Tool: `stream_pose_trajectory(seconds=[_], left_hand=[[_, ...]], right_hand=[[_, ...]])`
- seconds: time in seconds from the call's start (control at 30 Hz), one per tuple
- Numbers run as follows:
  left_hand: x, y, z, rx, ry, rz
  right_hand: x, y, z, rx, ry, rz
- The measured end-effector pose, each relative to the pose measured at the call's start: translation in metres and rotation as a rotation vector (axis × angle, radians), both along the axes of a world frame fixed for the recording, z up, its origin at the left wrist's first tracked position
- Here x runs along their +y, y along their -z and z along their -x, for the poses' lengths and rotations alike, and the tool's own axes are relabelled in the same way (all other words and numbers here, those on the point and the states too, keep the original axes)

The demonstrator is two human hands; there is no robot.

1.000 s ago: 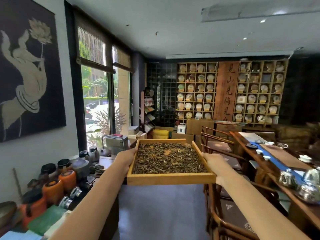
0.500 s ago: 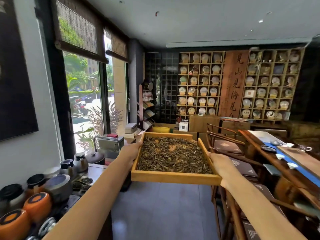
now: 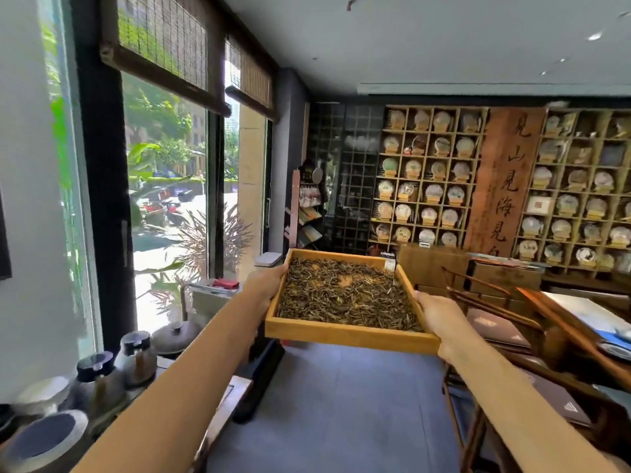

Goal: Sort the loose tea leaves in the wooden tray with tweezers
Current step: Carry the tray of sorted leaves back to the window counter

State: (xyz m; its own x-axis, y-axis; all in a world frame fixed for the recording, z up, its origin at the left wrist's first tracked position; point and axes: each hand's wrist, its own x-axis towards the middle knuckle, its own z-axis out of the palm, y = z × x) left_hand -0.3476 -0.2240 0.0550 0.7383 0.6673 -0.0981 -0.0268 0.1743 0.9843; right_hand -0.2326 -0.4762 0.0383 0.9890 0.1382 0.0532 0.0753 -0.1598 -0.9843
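Note:
A square wooden tray (image 3: 348, 336) hangs in the air in front of me, above the grey floor. Dark loose tea leaves (image 3: 345, 295) cover most of its bottom, with a small bare patch near the middle. My left hand (image 3: 264, 285) grips the tray's left edge and my right hand (image 3: 440, 315) grips its right edge. Both arms are stretched forward. No tweezers are in view.
Dark lidded jars (image 3: 99, 377) and a squat pot (image 3: 176, 336) stand on a counter at the lower left, by the tall window. Wooden chairs (image 3: 495, 302) and a long table (image 3: 580, 319) fill the right. Shelves of tea cakes (image 3: 426, 179) line the back wall.
The view has swung left and forward along the counter, so the orange jars have left the frame. The tray stays held at both sides and has tilted slightly down to the right.

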Motion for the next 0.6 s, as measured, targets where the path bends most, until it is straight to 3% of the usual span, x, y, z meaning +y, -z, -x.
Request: stream_pose_trajectory(seconds=[0.2,0.37,0.6], left_hand=[[0.144,-0.029,-0.099,-0.017,-0.078,-0.026],[0.240,-0.013,-0.148,0.021,-0.189,-0.010],[0.365,0.027,-0.186,-0.052,-0.532,0.019]], right_hand=[[0.148,-0.033,-0.114,-0.022,-0.100,-0.018],[0.265,-0.021,-0.192,0.005,-0.252,-0.061],[0.456,0.008,-0.298,-0.160,-0.605,0.077]])
